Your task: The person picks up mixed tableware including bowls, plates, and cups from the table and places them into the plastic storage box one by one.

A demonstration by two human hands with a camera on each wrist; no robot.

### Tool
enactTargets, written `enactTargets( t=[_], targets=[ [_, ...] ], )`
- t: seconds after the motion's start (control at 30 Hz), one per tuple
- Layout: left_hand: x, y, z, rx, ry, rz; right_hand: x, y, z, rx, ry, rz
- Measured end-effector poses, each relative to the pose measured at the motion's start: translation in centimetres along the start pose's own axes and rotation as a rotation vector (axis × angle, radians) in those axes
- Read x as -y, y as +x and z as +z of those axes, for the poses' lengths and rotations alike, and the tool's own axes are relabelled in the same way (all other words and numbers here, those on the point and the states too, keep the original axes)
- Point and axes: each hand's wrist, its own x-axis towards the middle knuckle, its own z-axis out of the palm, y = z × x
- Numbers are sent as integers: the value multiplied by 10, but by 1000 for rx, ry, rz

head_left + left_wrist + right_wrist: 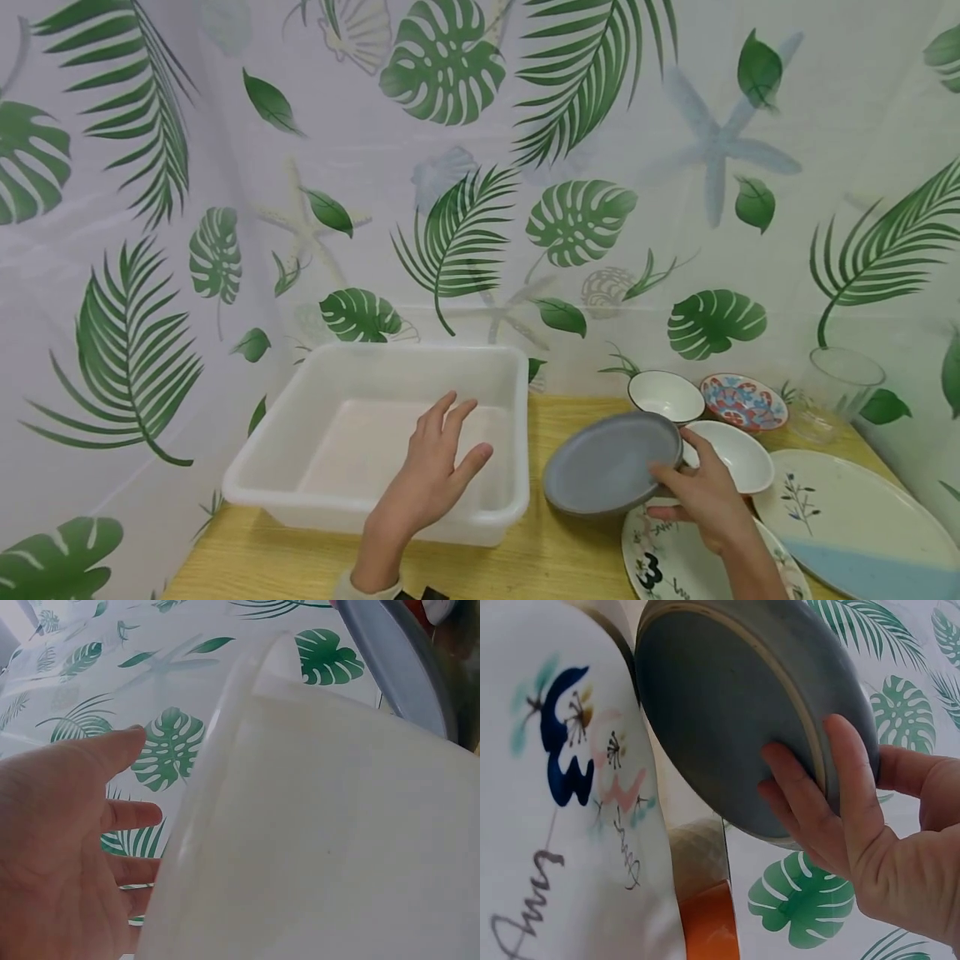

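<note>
A grey plate (611, 467), oval as seen here, tilts above the table in my right hand (701, 492). The thumb lies on its upper face at the right edge, and the fingers support the dark underside, as the right wrist view shows at the plate's base (727, 697). My left hand (431, 467) hovers over the near side of a white plastic tub (262, 492), fingers spread and holding nothing. In the left wrist view that hand (67, 840) appears beside the tub's wall (315, 825).
Right of the tub are a white dark-rimmed bowl (666, 397), a red-and-blue patterned bowl (744, 402), a white bowl (738, 458) and a clear glass (843, 383). A flower-painted plate (645, 550) and a large cream-and-blue platter (862, 508) lie nearer on the wooden table (555, 558).
</note>
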Motion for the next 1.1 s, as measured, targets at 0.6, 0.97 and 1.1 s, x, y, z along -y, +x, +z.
enactTargets(
  t=[0.6,0.97,1.1],
  targets=[
    [-8,0,7,-23,-22,-10,-4,3,-5,-46,-13,32],
    [-11,-1,8,-2,-44,-14,-2,-1,-12,-70,-8,-7],
    [-12,-1,7,0,-44,-10,2,-5,-16,-72,-8,-18]
  ],
)
